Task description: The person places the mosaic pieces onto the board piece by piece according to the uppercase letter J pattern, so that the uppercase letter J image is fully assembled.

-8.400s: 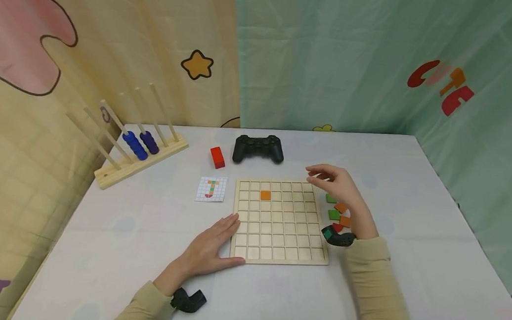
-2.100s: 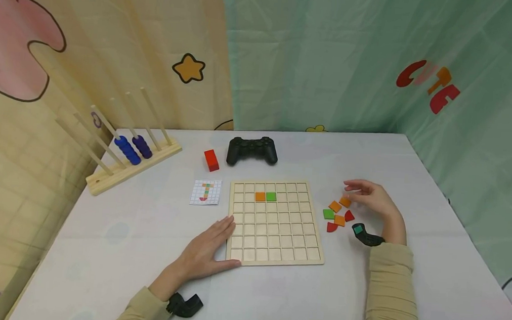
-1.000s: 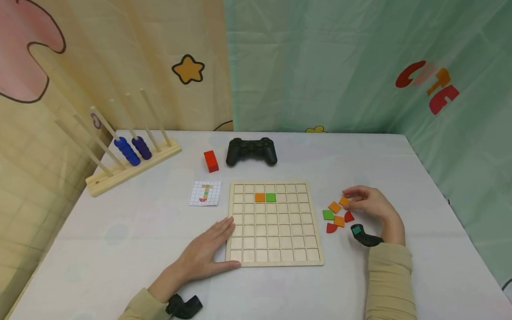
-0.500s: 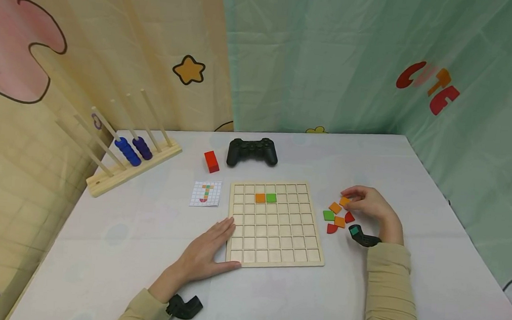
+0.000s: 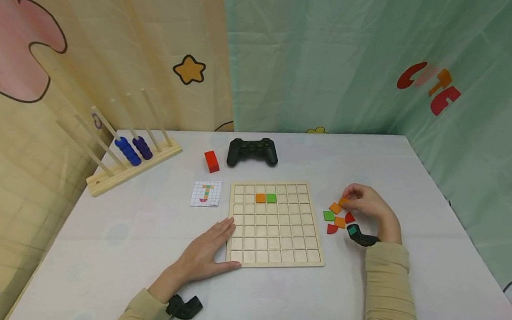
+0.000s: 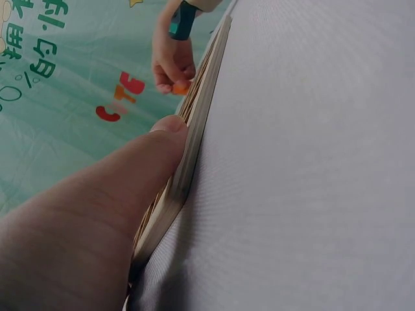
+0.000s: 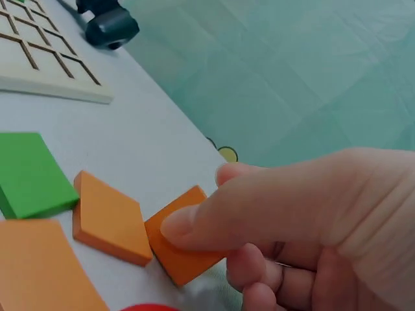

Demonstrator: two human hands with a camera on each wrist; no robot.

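Within right wrist view, right fingers (image 7: 259,207) clamped on an orange tile (image 7: 183,264) partly hidden in head view.

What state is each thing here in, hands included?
Grid board: flat, two tiles seated
Left hand: resting on board's edge
Right hand: pinching an orange tile
Five loose tiles: lying beside board
Picture card: face up
Peg stand: upright, holding beads
Game controller: untouched
Red block: untouched
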